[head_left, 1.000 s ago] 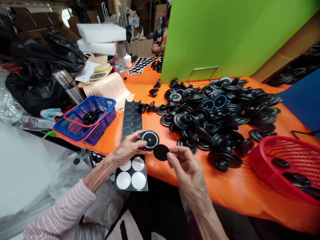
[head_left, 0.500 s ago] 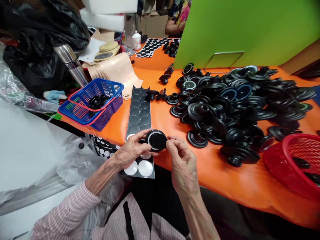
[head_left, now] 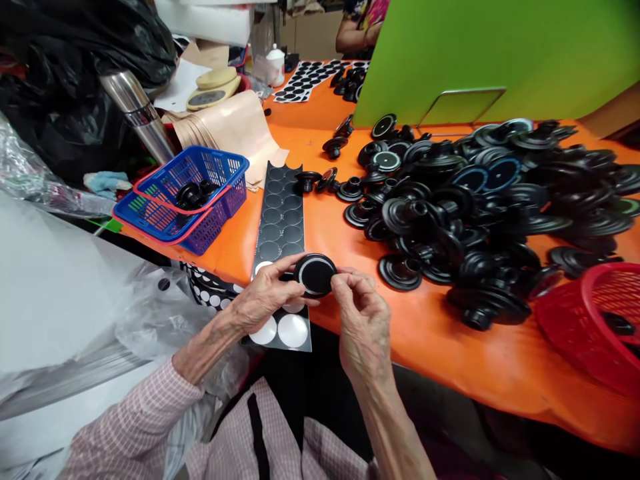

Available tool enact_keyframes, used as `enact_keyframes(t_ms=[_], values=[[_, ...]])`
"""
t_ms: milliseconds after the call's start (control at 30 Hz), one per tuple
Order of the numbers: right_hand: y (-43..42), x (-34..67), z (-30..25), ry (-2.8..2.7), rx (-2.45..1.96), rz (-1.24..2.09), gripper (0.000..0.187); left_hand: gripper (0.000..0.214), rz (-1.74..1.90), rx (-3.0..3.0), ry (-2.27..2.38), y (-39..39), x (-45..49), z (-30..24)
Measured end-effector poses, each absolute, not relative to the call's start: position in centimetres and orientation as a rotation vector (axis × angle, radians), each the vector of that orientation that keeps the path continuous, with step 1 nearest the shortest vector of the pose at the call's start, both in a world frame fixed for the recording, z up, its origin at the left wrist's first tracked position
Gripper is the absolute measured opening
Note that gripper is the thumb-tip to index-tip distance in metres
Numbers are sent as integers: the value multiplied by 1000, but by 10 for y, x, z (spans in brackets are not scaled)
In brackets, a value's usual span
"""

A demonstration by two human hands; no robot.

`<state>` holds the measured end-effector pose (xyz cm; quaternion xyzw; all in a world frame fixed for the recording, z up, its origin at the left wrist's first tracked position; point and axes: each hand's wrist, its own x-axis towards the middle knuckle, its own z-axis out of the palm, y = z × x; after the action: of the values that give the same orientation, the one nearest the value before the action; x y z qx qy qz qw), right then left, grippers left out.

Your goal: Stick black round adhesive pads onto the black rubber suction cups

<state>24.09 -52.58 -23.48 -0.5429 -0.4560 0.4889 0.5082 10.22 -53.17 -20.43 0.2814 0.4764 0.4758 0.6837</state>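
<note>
One black disc (head_left: pixel 315 275) held between left hand (head_left: pixel 265 303) and right hand (head_left: pixel 361 317)

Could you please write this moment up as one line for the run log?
Left hand: holds black flanged part | Right hand: pinches its rim | Beside: sticker sheet on orange table

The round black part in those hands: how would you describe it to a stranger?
On the orange table, find the sheet of round stickers. Above it, the person's left hand and right hand hold one black disc; unlike the heaped black parts, it is lifted off the table.
</note>
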Motion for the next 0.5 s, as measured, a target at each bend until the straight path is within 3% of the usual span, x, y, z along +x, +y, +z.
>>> enact_keyframes(t_ms=[500], values=[[-531,227,-236,-1370,-1346,767,16,43,1145,559,1088,-534,102,-210]])
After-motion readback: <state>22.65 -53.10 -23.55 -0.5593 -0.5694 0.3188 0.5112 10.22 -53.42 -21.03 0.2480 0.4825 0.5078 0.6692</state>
